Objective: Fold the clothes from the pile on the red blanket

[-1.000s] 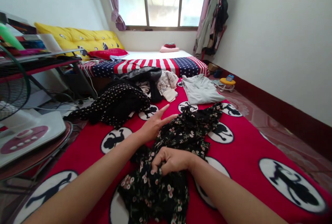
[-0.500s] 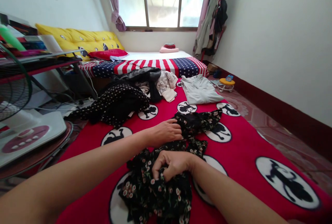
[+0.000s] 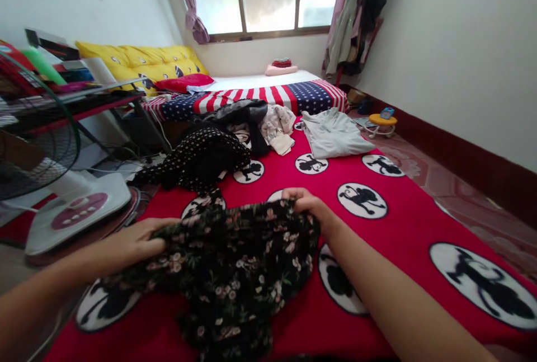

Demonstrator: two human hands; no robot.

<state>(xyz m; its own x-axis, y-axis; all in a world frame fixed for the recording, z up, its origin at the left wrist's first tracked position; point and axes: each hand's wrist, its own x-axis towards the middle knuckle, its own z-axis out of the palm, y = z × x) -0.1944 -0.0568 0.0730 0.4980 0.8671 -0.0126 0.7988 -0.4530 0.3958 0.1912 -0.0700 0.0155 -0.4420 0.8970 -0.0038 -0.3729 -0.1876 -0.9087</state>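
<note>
A black floral garment (image 3: 243, 261), printed with small pale flowers and green leaves, is stretched between my two hands above the red blanket (image 3: 403, 250). My left hand (image 3: 145, 241) is closed on its left side, thumb toward me. At its upper right edge, my right hand (image 3: 304, 202) pinches the cloth. The lower part of the garment hangs toward me in loose folds. Its exact cut cannot be made out, and the cloth is partly blurred by motion.
Beyond lie a black dotted garment (image 3: 205, 155), a pale patterned cloth (image 3: 278, 127) and a light grey garment (image 3: 335, 134). A fan base (image 3: 79, 211) stands at the left beside a cluttered table (image 3: 92, 102). A yellow stool (image 3: 382, 120) is at the right.
The floral garment has been lifted and spread out sideways. My left hand has moved left and toward me; my right has moved up and slightly right. The view has shifted a little.
</note>
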